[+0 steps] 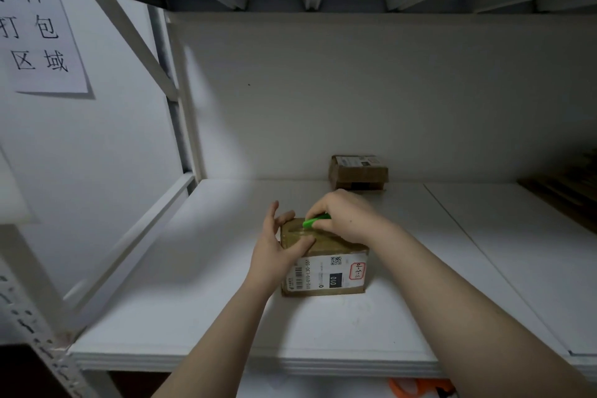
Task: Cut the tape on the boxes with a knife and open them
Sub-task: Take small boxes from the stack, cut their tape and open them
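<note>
A small brown cardboard box [326, 271] with a white shipping label on its near side stands on the white shelf board [200, 284]. My left hand [277, 249] lies against the box's left side, thumb across the taped top and fingers spread. My right hand [342, 216] grips a green knife [315, 221], whose tip touches the tape at the top's far edge. A second, smaller brown box [358, 173] stands shut against the back wall, behind my right hand.
A white shelf frame post [181, 100] rises at the left, and a paper sign [42, 32] hangs on the left wall. Dark brown flat material [565, 187] lies at the far right. Something orange [420, 389] shows below the shelf's front edge.
</note>
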